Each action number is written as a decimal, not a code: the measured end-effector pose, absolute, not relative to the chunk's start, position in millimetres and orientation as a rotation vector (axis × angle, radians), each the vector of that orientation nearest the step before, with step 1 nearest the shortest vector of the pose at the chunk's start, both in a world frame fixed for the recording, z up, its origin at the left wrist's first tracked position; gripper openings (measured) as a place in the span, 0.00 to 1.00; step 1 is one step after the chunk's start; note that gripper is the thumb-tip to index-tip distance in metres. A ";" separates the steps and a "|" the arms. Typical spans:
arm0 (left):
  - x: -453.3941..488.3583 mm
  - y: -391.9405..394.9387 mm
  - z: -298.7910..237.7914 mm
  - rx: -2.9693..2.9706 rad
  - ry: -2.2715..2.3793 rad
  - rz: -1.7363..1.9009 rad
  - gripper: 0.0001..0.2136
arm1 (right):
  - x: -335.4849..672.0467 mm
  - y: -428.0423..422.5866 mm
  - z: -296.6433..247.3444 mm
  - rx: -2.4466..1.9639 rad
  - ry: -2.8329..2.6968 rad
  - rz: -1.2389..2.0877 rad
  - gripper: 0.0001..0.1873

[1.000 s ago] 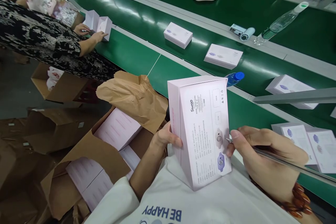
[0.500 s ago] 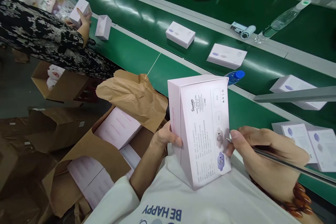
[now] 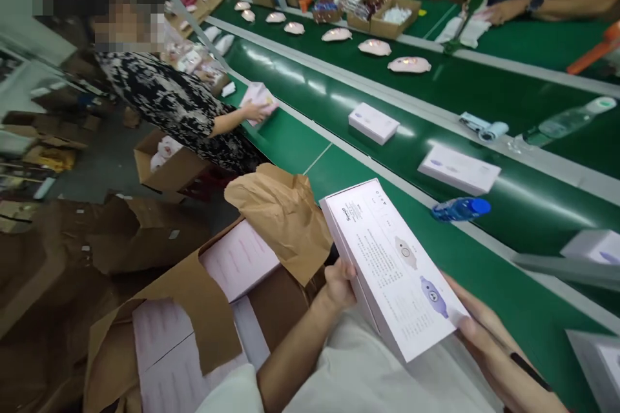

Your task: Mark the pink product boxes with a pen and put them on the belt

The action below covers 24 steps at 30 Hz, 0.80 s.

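Note:
A white printed product box (image 3: 371, 290) is held tilted in front of my chest, its face of small text and two device pictures turned up. My left hand (image 3: 340, 282) is closed round the box's left edge. At the lower right corner my right hand (image 3: 484, 342) grips the box, thumb on its face and fingers behind. A slim pen (image 3: 530, 371), partly hidden, lies along the same hand. Left of the box stands an open carton (image 3: 165, 277) with several similar boxes (image 3: 239, 255) inside.
A co-worker in a patterned top (image 3: 169, 90) handles another box (image 3: 256, 100) at the green bench (image 3: 310, 148). White boxes (image 3: 372, 122) and pink devices (image 3: 409, 64) lie on the line. A blue-capped bottle (image 3: 460, 208) stands close beyond my box. A metal bar (image 3: 537, 262) crosses at right.
The view has swung up and left. The box has tilted flatter. My right hand has gone from pointing the pen at the box's face to gripping its lower right corner.

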State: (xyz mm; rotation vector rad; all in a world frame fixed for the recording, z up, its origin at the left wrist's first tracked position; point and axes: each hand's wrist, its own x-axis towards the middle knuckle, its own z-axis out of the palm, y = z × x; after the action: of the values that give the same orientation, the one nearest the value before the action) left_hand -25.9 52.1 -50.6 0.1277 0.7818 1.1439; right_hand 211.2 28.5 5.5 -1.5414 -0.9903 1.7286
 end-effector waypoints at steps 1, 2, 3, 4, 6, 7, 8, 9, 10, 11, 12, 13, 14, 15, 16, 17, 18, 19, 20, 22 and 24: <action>-22.9 55.7 -55.0 0.116 0.775 1.171 0.29 | 211.7 28.9 -4.1 -1.564 -0.871 1.823 0.39; -20.5 60.4 -57.7 0.121 0.762 1.172 0.30 | 211.4 30.6 -12.7 -1.593 -0.741 1.889 0.40; -18.9 65.8 -58.5 0.141 0.753 1.165 0.31 | 210.6 34.3 -20.0 -1.629 -0.620 1.902 0.39; -18.3 71.4 -57.6 0.175 0.763 1.168 0.34 | 209.5 40.3 -26.1 -1.649 -0.524 1.892 0.37; -20.3 80.4 -52.7 0.252 0.852 1.217 0.39 | 208.0 60.6 -36.0 -1.649 -0.447 1.815 0.33; -23.1 82.1 -49.9 0.284 0.931 1.252 0.41 | 207.6 74.7 -41.1 -1.650 -0.456 1.761 0.31; -27.1 81.0 -47.6 0.307 1.019 1.274 0.41 | 207.2 91.0 -47.0 -1.662 -0.478 1.710 0.29; -31.9 76.8 -46.3 0.323 1.106 1.286 0.38 | 206.0 108.8 -54.1 -1.683 -0.505 1.665 0.29; -37.3 69.3 -45.9 0.335 1.182 1.291 0.33 | 203.3 127.5 -62.7 -1.710 -0.532 1.632 0.29; -43.2 58.7 -46.7 0.344 1.253 1.308 0.27 | 198.3 146.2 -72.6 -1.740 -0.551 1.610 0.30; -49.4 45.6 -48.3 0.357 1.328 1.344 0.21 | 190.5 164.2 -83.6 -1.769 -0.563 1.599 0.29; -55.8 30.5 -50.6 0.369 1.412 1.393 0.17 | 179.6 181.1 -95.1 -1.794 -0.570 1.595 0.28; -62.2 14.2 -53.4 0.374 1.515 1.446 0.15 | 165.6 196.8 -106.5 -1.816 -0.579 1.595 0.25; -68.6 -2.9 -56.6 0.370 1.639 1.492 0.12 | 149.0 211.3 -117.4 -1.837 -0.595 1.604 0.22; -74.9 -20.3 -60.1 0.354 1.780 1.527 0.11 | 130.1 225.0 -127.2 -1.856 -0.616 1.618 0.19; -80.9 -37.5 -64.0 0.328 1.931 1.543 0.09 | 109.5 238.2 -135.8 -1.872 -0.646 1.637 0.16; -86.5 -54.5 -68.3 0.293 2.082 1.527 0.07 | 87.7 251.2 -143.1 -1.883 -0.685 1.662 0.14; -91.7 -71.0 -73.0 0.246 2.223 1.483 0.06 | 65.3 264.0 -149.2 -1.888 -0.734 1.690 0.14; -96.4 -86.9 -78.1 0.187 2.344 1.418 0.06 | 42.8 276.7 -154.4 -1.883 -0.791 1.721 0.15; -104.5 -116.3 -88.5 0.043 2.510 1.273 0.11 | 0.9 300.0 -162.8 -1.840 -0.927 1.811 0.17; -111.8 -141.2 -97.0 -0.101 2.609 1.178 0.22 | -30.8 317.6 -168.7 -1.753 -1.087 1.928 0.20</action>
State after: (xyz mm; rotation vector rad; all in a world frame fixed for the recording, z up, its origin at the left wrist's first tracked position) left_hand -111.8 -141.2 -97.0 -0.1009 2.6091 1.1783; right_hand -30.8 317.6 -168.7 -1.7532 -1.0873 1.9277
